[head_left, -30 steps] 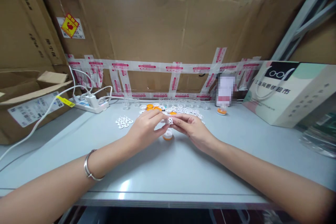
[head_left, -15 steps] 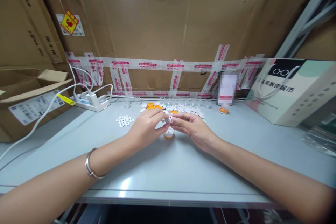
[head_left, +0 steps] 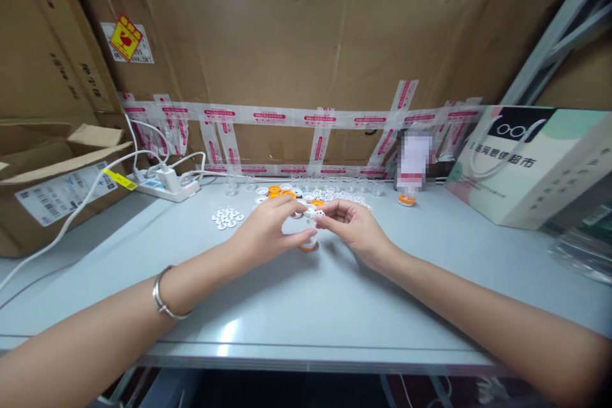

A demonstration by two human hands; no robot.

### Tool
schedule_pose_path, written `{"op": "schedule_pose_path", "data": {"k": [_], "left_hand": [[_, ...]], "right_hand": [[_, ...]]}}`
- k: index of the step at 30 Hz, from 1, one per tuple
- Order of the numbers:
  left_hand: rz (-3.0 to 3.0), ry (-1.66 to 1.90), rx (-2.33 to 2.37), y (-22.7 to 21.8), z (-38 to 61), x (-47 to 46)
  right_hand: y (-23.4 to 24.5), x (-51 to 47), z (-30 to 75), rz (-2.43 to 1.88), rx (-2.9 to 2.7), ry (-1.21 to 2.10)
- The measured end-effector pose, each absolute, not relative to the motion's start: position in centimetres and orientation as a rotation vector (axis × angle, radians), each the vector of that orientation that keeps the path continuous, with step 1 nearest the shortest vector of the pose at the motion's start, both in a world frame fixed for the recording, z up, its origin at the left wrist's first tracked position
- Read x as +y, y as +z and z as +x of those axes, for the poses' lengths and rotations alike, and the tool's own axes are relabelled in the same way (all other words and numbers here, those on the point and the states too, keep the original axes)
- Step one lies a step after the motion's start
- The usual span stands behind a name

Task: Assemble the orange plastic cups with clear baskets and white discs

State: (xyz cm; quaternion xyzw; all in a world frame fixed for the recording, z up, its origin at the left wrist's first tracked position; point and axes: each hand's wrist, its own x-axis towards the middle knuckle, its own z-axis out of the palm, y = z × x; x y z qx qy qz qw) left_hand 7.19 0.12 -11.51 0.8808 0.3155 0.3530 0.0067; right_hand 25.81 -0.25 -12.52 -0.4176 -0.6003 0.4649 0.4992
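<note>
My right hand [head_left: 356, 229] pinches a small white plastic piece with dark spots [head_left: 320, 213] between thumb and fingertips. Just left of that piece, my left hand [head_left: 268, 229] has its thumb and fingers apart, with its fingertips close to the piece; whether they touch it I cannot tell. Below the fingertips, a round cap-like part, white above and orange below [head_left: 308, 246], stands on the table, partly covered by my left thumb. Behind both hands lie white and orange rings [head_left: 288, 194] and a heap of small white pieces [head_left: 345, 198].
Small white disc parts with stems [head_left: 227, 218] lie left of my hands. Clear cups [head_left: 231, 189] line the back. Another orange-based part [head_left: 406, 200] stands right, near a paper bag [head_left: 514, 166]. A power strip [head_left: 167, 187] and an open carton [head_left: 57, 185] are at left.
My left thumb and fingers have spread apart from the small white piece. My right hand still pinches it, slightly further right. The round cap-like part has stayed in place.
</note>
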Motion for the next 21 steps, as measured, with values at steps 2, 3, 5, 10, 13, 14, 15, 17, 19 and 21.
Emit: {"op": "schedule_pose_path", "data": {"k": [2, 3, 5, 10, 13, 14, 15, 17, 19, 21], "left_hand": [[2.631, 0.893, 1.041, -11.2, 6.6, 0.5], [2.576, 0.795, 1.055, -11.2, 6.3, 0.7], [2.494, 0.658, 1.049, -11.6, 6.1, 1.1], [2.427, 0.591, 1.000, -13.0, 6.8, 1.5], [2.416, 0.645, 1.027, -13.2, 7.2, 1.3], [2.412, 0.662, 1.044, -13.2, 7.2, 1.3], [2.406, 0.675, 1.061, -13.2, 7.3, 1.3], [2.389, 0.693, 1.087, -13.3, 7.3, 1.3], [2.372, 0.706, 1.094, -13.4, 7.3, 1.4], [2.355, 0.709, 1.098, -13.5, 7.3, 1.4]], "right_hand": [[-12.7, 0.4, 26.2, -1.026, -1.452, 1.094], [-12.8, 0.6, 26.4, -1.041, -1.460, 1.080], [-13.0, 1.0, 26.7, -1.083, -1.496, 1.034], [-13.0, 0.9, 26.8, -1.094, -1.742, 0.896], [-13.2, 0.6, 26.6, -1.103, -1.857, 0.818], [-13.3, 0.6, 26.6, -1.108, -1.876, 0.792], [-13.3, 0.6, 26.5, -1.111, -1.890, 0.768], [-13.4, 0.6, 26.4, -1.101, -1.909, 0.735], [-13.4, 0.7, 26.3, -1.084, -1.930, 0.723], [-13.4, 0.7, 26.3, -1.068, -1.947, 0.731]]}}
